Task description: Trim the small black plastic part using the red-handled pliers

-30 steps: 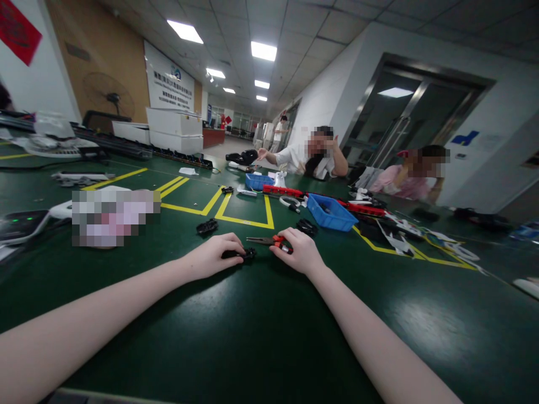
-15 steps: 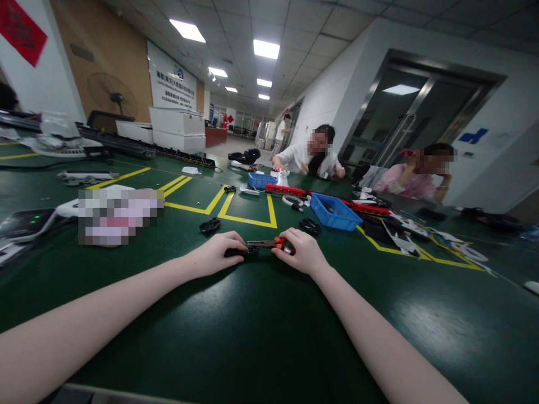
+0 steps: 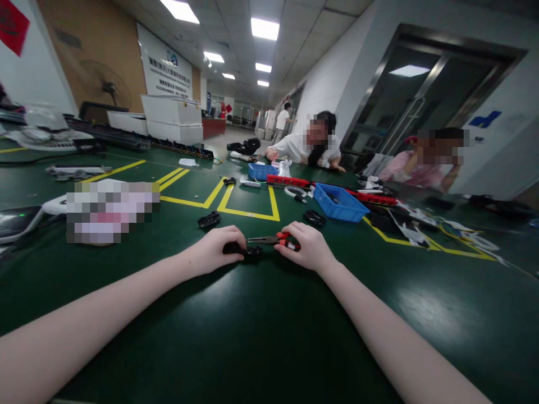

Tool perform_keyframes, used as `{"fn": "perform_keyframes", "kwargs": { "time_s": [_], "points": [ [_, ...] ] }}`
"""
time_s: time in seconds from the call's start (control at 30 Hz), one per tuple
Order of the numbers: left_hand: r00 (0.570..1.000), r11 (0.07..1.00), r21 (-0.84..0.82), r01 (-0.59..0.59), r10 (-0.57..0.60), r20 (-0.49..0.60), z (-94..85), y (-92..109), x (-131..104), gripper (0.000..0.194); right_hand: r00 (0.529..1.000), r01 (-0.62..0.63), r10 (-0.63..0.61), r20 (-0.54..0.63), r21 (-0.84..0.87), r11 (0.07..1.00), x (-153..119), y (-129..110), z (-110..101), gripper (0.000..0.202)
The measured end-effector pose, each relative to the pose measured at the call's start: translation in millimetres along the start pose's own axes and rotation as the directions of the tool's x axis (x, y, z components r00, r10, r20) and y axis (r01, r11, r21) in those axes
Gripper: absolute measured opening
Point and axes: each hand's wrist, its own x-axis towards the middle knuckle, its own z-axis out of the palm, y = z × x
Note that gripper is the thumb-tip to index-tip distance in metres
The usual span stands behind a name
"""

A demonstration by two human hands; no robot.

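Observation:
My left hand [image 3: 223, 247] is closed around a small black plastic part [image 3: 253, 252], whose free end sticks out to the right of the fingertips. In my right hand [image 3: 305, 244] is a pair of needle-nose pliers [image 3: 267, 240] with red and black handles. The pliers' jaws point left, just above the black part; whether they touch it I cannot tell. Beyond my left hand lies a similar black part [image 3: 209, 220] on the green table [image 3: 219, 331]. Another black part [image 3: 314, 218] lies beyond my right hand.
A blue bin [image 3: 340, 203] stands to the right, with a smaller blue bin [image 3: 261, 171] farther back. A red strip [image 3: 288, 180] runs behind them. A blurred-out item [image 3: 113, 213] and a white device lie left. Two people sit across the table.
The view has shifted slightly. More of the black part shows beyond my left fingers. The person opposite has drawn one arm back and lowered the other hand to the table.

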Motion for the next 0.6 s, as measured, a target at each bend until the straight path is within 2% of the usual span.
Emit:
{"fn": "perform_keyframes", "kwargs": {
  "time_s": [0.2,0.33,0.47,0.6],
  "points": [
    [0.993,0.992,-0.063,0.112,-0.115,-0.037,-1.2,1.8,-0.4,0.011,0.998,-0.055,0.054,0.017,0.094,0.994,2.6,6.5,1.4,0.031],
    [0.98,0.978,-0.07,0.199,-0.199,0.009,-3.7,4.2,1.0,0.013,0.995,-0.099,0.093,0.047,0.155,0.983,4.4,11.3,2.7,0.031],
    [0.966,0.963,-0.089,0.255,-0.251,0.057,-5.2,3.4,3.1,0.034,0.989,-0.141,0.13,0.072,0.172,0.975,5.6,15.6,3.9,0.033],
    [0.947,0.946,-0.109,0.305,-0.289,0.139,-6.2,6.7,5.1,0.044,0.987,-0.153,0.142,0.078,0.165,0.974,5.6,19.5,4.5,0.032]
  ]
}}
